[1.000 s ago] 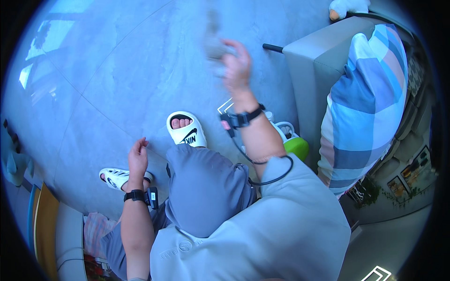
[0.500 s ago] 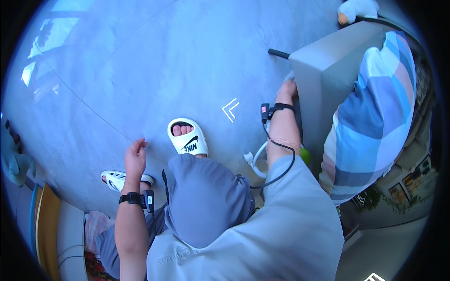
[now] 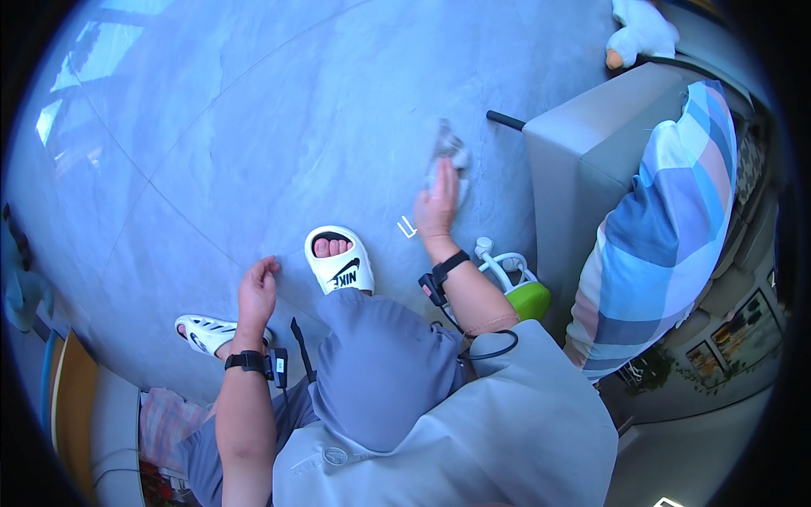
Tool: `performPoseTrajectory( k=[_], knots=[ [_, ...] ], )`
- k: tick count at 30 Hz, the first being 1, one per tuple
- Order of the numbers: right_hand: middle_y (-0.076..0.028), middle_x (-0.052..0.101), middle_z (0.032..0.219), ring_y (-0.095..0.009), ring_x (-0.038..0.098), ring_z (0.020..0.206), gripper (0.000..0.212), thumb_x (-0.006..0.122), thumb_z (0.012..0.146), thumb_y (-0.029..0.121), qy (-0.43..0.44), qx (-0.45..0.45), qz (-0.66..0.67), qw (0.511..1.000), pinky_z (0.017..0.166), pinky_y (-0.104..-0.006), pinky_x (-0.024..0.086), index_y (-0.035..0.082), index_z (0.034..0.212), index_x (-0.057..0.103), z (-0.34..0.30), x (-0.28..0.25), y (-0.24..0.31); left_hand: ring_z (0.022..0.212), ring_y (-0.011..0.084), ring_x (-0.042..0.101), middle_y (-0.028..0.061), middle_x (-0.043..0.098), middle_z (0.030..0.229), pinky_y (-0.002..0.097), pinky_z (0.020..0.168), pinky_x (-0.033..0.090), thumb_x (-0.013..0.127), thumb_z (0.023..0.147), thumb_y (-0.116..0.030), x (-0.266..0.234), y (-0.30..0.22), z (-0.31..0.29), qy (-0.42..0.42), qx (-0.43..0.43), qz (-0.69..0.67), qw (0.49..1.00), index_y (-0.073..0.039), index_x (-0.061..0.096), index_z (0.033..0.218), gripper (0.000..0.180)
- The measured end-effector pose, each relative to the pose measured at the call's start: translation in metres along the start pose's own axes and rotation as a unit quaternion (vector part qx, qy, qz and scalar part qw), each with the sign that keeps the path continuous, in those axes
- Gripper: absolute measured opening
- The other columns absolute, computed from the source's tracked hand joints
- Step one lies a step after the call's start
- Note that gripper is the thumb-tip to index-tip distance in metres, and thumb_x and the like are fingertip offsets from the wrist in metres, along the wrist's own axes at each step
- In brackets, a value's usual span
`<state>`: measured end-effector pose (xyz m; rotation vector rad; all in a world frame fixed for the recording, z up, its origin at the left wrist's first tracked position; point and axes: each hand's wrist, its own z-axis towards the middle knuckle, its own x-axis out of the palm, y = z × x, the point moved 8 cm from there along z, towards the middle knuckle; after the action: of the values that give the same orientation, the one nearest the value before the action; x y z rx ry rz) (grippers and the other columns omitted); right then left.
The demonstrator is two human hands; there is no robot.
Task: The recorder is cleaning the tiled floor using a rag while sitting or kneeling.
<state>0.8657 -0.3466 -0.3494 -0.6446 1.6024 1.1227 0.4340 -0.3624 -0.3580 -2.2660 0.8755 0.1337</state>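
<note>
A crumpled grey-white cloth [image 3: 454,145] lies against the pale floor, under the fingers of my right hand [image 3: 438,198]. The hand presses on it with its fingers stretched forward, and part of the cloth is hidden beneath them. My left hand [image 3: 256,291] hangs above the floor, left of my slippered foot. Its fingers are loosely bent, with nothing seen in them. Each wrist wears a black strap with a small cabled box.
To the right stands a grey sofa [image 3: 562,127] with a dark leg and a checked blue cushion [image 3: 667,228]. Beside my right forearm is a green and white object [image 3: 528,300] with curved white tubes. White slippers [image 3: 340,258] are on my feet. A white plush toy [image 3: 642,35] lies at far right.
My right hand has come out from beside the sofa and moved left onto open floor, where the cloth now shows. My left hand has shifted slightly right and down.
</note>
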Motion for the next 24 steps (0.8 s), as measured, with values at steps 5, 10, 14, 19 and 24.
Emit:
performPoseTrajectory(
  k=[5, 10, 14, 19, 24],
  knots=[
    [-0.02, 0.064, 0.131, -0.037, 0.057, 0.128, 0.052, 0.062, 0.076, 0.001, -0.028, -0.119, 0.062, 0.991, 0.11, -0.0471, 0.044, 0.001, 0.128, 0.064, 0.074, -0.001, 0.047, 0.11, 0.0233, 0.069, 0.0138, 0.074, 0.114, 0.0338, 0.099, 0.051, 0.049, 0.101, -0.003, 0.007, 0.009, -0.002, 0.024, -0.013, 0.006, 1.0, 0.0, 0.065, 0.129, 0.032],
    [-0.023, 0.073, 0.107, -0.04, 0.069, 0.1, 0.03, 0.063, 0.081, 0.009, -0.24, 0.025, 0.178, 0.954, 0.092, -0.0462, 0.054, -0.002, 0.107, 0.071, 0.214, -0.081, 0.035, 0.11, 0.0225, 0.069, 0.0137, 0.074, 0.114, 0.0339, 0.099, 0.051, 0.049, 0.102, -0.003, -0.018, 0.013, -0.023, -0.019, -0.049, -0.009, 0.999, 0.0, 0.064, 0.13, 0.032],
    [-0.022, 0.071, 0.115, -0.04, 0.067, 0.108, 0.036, 0.061, 0.084, 0.012, -0.252, 0.127, 0.034, 0.959, 0.098, -0.0473, 0.052, 0.003, 0.117, 0.07, 0.294, -0.126, -0.04, 0.11, 0.0216, 0.069, 0.0135, 0.074, 0.113, 0.0333, 0.099, 0.051, 0.049, 0.103, -0.005, -0.022, 0.015, -0.018, -0.031, -0.032, 0.002, 0.999, 0.0, 0.064, 0.131, 0.032],
    [-0.021, 0.067, 0.117, -0.045, 0.06, 0.116, 0.035, 0.067, 0.083, 0.015, -0.109, 0.178, -0.121, 0.97, 0.101, -0.0539, 0.046, 0.006, 0.117, 0.066, 0.259, -0.048, -0.063, 0.106, 0.0228, 0.07, 0.0132, 0.074, 0.112, 0.0328, 0.095, 0.052, 0.051, 0.102, -0.005, -0.014, 0.012, -0.01, -0.048, -0.046, -0.024, 0.997, -0.001, 0.066, 0.129, 0.031],
    [-0.017, 0.064, 0.11, -0.04, 0.057, 0.109, 0.039, 0.062, 0.073, 0.004, 0.026, -0.079, -0.054, 0.995, 0.098, -0.0498, 0.044, 0.008, 0.112, 0.064, 0.127, 0.039, 0.086, 0.103, 0.0274, 0.072, 0.0149, 0.075, 0.109, 0.0357, 0.092, 0.054, 0.054, 0.098, -0.007, -0.011, 0.02, -0.027, -0.081, -0.039, -0.043, 0.995, -0.002, 0.069, 0.124, 0.03]
  ],
)
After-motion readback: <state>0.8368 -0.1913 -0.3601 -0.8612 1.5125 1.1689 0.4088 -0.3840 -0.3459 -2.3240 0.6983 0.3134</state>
